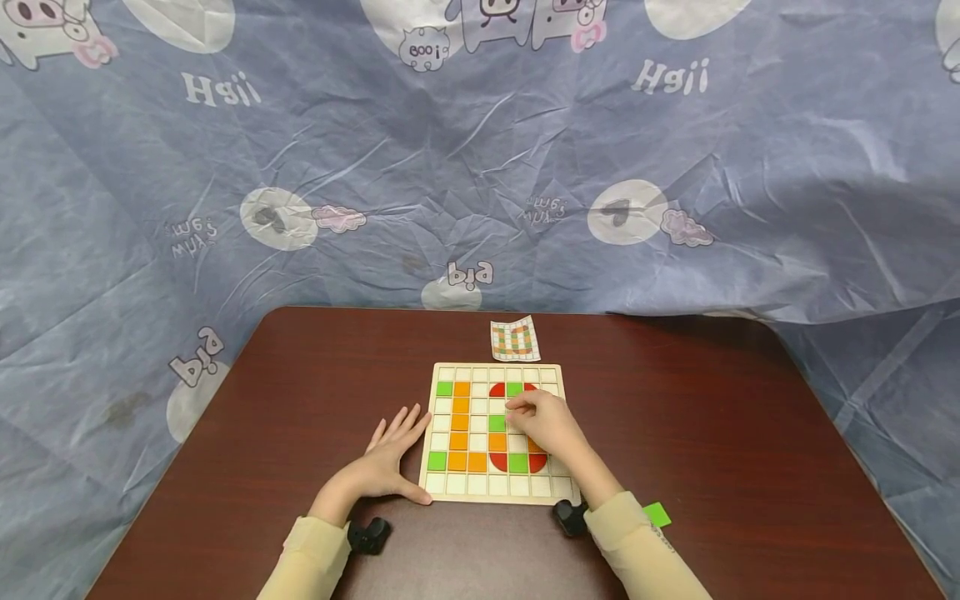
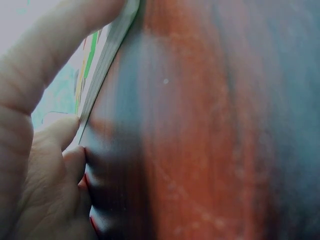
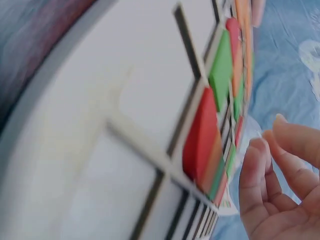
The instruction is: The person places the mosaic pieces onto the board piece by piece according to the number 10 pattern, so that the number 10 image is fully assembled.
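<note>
A pale wooden grid board [image 1: 498, 497] lies on the table, with green, orange and red tiles in several cells. My left hand [image 1: 381, 468] is spread beside its left edge, with thumb and fingertips close to the rim. In the left wrist view, the fingers [image 2: 42, 55] extend along the board's side. Over the right part of the board hovers my right hand [image 1: 546, 423], its fingers bent near a green tile [image 1: 497, 423]. The right wrist view shows the right fingers [image 3: 252, 172] loosely curled, and no tile is visible among them. The right hand covers some cells.
Behind the board lies a small paper card [image 1: 514, 340] with a coloured grid pattern. A bright green piece [image 1: 657, 514] sits by the right sleeve, partly covered. A patterned blue curtain [image 1: 480, 167] hangs behind the dark wooden table [image 1: 337, 358].
</note>
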Demonstrator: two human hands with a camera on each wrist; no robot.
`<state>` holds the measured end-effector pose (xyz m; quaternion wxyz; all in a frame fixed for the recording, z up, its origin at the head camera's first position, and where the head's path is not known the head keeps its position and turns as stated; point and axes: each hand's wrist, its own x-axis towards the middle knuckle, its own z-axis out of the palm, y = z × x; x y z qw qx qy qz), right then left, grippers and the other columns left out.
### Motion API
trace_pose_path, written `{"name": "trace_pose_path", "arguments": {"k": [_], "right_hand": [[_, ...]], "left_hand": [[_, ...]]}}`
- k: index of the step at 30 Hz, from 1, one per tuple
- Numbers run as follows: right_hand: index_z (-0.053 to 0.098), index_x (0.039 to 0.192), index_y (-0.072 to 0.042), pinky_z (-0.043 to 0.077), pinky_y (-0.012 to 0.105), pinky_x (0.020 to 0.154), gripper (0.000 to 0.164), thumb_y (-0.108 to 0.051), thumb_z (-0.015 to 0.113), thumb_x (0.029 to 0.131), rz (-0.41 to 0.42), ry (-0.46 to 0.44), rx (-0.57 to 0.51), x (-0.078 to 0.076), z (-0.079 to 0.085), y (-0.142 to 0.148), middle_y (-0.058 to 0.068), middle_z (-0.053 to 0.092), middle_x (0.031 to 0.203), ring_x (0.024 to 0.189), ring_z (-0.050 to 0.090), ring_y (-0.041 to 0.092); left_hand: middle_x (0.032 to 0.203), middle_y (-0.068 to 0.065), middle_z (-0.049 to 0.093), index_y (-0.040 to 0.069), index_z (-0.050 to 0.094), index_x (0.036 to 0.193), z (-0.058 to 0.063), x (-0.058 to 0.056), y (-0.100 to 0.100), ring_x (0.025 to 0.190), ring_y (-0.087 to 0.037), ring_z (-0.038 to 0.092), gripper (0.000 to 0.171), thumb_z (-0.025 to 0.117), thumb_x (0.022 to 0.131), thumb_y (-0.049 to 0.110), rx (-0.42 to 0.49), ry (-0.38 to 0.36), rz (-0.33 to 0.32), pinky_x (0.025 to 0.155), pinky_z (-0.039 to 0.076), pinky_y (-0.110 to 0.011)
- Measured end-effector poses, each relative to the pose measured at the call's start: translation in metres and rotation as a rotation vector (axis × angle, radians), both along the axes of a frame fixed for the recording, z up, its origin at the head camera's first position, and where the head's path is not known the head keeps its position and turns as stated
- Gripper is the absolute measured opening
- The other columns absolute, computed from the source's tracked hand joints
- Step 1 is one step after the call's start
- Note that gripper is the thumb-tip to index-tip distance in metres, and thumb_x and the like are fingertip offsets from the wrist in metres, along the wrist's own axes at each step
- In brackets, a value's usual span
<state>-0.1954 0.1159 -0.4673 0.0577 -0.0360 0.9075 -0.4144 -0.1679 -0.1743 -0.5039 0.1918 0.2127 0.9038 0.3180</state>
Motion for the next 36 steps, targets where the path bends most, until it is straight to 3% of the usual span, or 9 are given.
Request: {"name": "trace_pose_path", "arguments": {"k": [6, 13, 19, 36], "right_hand": [[0.076, 0.103, -0.008, 0.051, 0.024, 0.069, 0.017, -0.015, 0.073, 0.088, -0.017, -0.047, -0.061, 0.006, 0.007, 0.023, 0.0, 0.074, 0.09, 0.076, 0.063, 0.008], [0.074, 0.108, -0.005, 0.052, 0.024, 0.068, 0.021, -0.016, 0.071, 0.09, 0.027, -0.057, -0.09, 0.018, 0.011, 0.053, 0.002, 0.073, 0.092, 0.079, 0.064, 0.01], [0.071, 0.112, 0.0, 0.054, 0.021, 0.069, 0.026, -0.013, 0.07, 0.09, 0.056, -0.071, -0.111, 0.034, 0.012, 0.083, 0.008, 0.073, 0.096, 0.083, 0.067, 0.015], [0.067, 0.119, -0.001, 0.057, 0.023, 0.073, 0.038, -0.024, 0.073, 0.089, 0.046, -0.156, -0.143, 0.086, 0.0, 0.154, 0.012, 0.073, 0.109, 0.088, 0.069, 0.005]], "left_hand": [[0.166, -0.014, -0.001, 0.011, 0.013, 0.159, -0.001, -0.001, 0.0, 0.154, -0.036, -0.006, 0.125, 0.09, 0.066, 0.044, 0.0, 0.003, -0.003, 0.12, -0.007, -0.06], [0.166, -0.014, 0.0, 0.011, 0.014, 0.159, -0.002, -0.001, -0.001, 0.154, -0.036, -0.006, 0.125, 0.09, 0.066, 0.044, 0.001, 0.005, -0.004, 0.12, -0.006, -0.061], [0.167, -0.014, 0.0, 0.012, 0.014, 0.159, -0.001, -0.001, -0.001, 0.154, -0.036, -0.006, 0.124, 0.09, 0.066, 0.044, 0.001, 0.001, -0.007, 0.12, -0.006, -0.061], [0.167, -0.014, -0.001, 0.011, 0.014, 0.159, -0.003, -0.001, -0.001, 0.153, -0.037, -0.006, 0.125, 0.09, 0.066, 0.043, 0.009, 0.008, -0.001, 0.119, -0.007, -0.061]]}}
